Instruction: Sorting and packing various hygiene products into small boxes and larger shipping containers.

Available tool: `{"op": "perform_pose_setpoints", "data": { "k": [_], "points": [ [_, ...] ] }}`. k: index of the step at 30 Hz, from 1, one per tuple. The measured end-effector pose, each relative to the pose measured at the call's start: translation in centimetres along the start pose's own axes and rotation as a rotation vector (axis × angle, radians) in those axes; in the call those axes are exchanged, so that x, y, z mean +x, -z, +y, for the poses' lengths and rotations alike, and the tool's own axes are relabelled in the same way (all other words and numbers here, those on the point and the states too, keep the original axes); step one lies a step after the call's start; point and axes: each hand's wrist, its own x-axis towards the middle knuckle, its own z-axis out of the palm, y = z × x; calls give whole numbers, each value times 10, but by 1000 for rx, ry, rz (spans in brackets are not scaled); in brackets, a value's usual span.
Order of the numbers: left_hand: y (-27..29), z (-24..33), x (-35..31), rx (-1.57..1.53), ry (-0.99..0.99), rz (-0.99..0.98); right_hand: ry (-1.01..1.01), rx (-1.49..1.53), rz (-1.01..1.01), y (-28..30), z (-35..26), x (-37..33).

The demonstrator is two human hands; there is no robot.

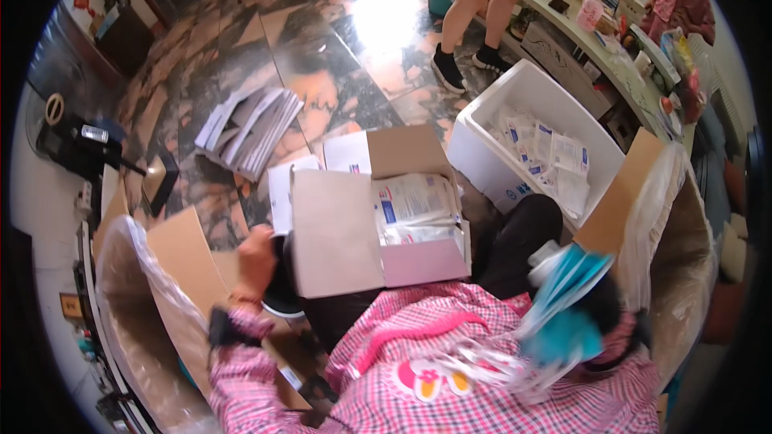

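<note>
An opened cardboard box [338, 229] sits on my lap, flaps folded out, with flat white and blue printed packets [414, 199] inside. My left hand [256, 261] is by the box's left side, its fingers curled closed; whether anything is in them is hidden. On the right, a motion-blurred bundle of teal face masks [567, 293] with white ear loops hangs over my lap. My right hand [547, 261] is closed on this bundle and mostly covered by it.
A white foam box [474, 141] holding several packets stands front right. Large plastic-lined cartons [145, 313] flank me on both sides. Flattened cardboard [249, 128] is stacked on the floor. A person [482, 8] stands beyond, by a cluttered counter [595, 40]. A black fan [76, 141] is at left.
</note>
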Motion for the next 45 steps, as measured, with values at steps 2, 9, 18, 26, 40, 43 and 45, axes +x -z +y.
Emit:
{"op": "perform_pose_setpoints", "data": {
  "k": [2, 9, 18, 26, 40, 43, 45],
  "points": [
    [43, -11, -3, 111, 461, 134, -134, -443, -62, -27, -18, 44],
    [13, 10, -4, -1880, 1108, 222, -434, -1030, -302, -81, 12, 102],
    [-19, -8, -71, -2177, 1083, 570, -377, -1346, -361, -85, 35, 104],
    [-41, -27, -116, -1674, 1304, 517, -537, -1189, -304, -87, 49, 104],
    [-20, 24, -61, -335, 832, 359, -225, -1539, -373, -100, 54, 146],
    [31, 109, 17, -546, 590, 441, -157, -1629, -479, -109, 57, 150],
    [30, 149, 48, -878, 529, 179, -121, -1653, -536, -118, 60, 150]
  ]
}}
